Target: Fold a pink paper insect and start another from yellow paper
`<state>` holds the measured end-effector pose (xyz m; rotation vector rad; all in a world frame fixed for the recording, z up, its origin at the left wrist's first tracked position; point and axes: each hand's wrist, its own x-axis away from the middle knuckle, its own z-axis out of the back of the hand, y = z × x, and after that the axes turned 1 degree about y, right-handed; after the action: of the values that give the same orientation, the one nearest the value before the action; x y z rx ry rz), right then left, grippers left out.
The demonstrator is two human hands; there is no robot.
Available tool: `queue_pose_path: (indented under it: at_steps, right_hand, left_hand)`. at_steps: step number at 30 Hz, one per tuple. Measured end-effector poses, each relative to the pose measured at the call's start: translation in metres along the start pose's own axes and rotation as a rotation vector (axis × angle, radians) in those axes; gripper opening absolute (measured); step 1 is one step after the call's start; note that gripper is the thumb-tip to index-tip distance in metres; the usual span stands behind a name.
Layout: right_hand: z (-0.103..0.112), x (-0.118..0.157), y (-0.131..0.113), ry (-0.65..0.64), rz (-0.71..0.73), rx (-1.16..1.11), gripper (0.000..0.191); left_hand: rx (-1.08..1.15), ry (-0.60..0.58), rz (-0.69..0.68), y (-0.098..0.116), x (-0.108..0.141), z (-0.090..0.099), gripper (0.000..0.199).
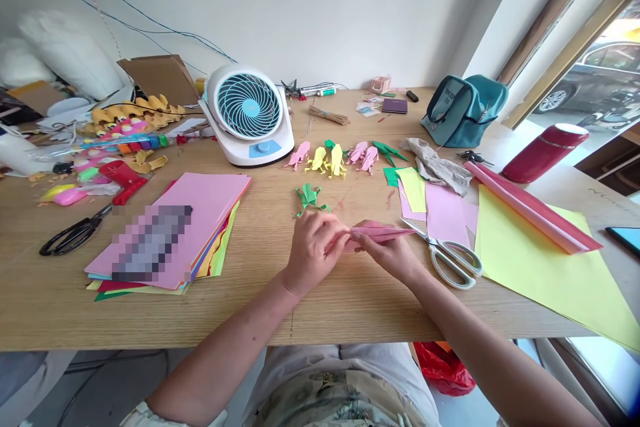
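A folded pink paper (387, 233) is held between my two hands just above the table. My left hand (316, 245) pinches its left end. Closed around its middle, my right hand (383, 250) leaves a narrow point sticking out to the right. Right behind my left hand sits a green folded paper frog (309, 196). Farther back stand several more paper frogs, among them a yellow one (337, 160), a pink one (299, 155) and a dark green one (389, 152). White-handled scissors (455, 261) lie to the right of my right hand.
On the left lie a stack of coloured paper (210, 197), black-handled scissors (75, 233) and a red tool (123, 180). A white fan (250, 113) stands behind. To the right are yellow paper (540, 267), a rolled red sheet (530, 207), a red bottle (543, 153) and a teal bag (465, 110).
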<state>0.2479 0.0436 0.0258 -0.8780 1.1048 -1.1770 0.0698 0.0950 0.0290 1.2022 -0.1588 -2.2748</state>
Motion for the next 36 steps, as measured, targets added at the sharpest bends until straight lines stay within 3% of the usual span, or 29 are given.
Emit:
queue_pose_path:
  at_steps: [2,6,12,20,27,32,36]
  right_hand:
    - [0.002,0.002,-0.002,-0.107,0.012,0.051,0.032]
    - [0.001,0.002,-0.003,-0.137,-0.014,0.070,0.034]
    - [-0.003,-0.003,0.001,-0.073,-0.087,-0.080,0.046]
    - [-0.008,-0.005,0.009,0.005,-0.106,-0.174,0.044]
    - [-0.005,-0.005,0.006,0.018,-0.038,-0.136,0.040]
    - [-0.004,-0.005,0.007,0.013,-0.094,-0.217,0.039]
    - [-0.005,-0.004,0.005,0.011,-0.070,-0.198,0.040]
  left_hand:
    - [0.152,-0.038,0.142,-0.006,-0.003,0.004,0.017]
    - [0.547,-0.332,0.423,-0.016,-0.003,0.004,0.017]
    - [0.813,-0.373,0.606,-0.018,0.004,-0.007,0.028]
    - [0.714,-0.308,0.594,-0.008,0.004,-0.011,0.019]
    - [0.519,-0.151,0.450,0.005,0.006,-0.015,0.008]
    - [0.566,-0.227,0.497,0.004,0.007,-0.013,0.023]
    - [0.457,-0.217,0.414,0.004,0.008,-0.010,0.028]
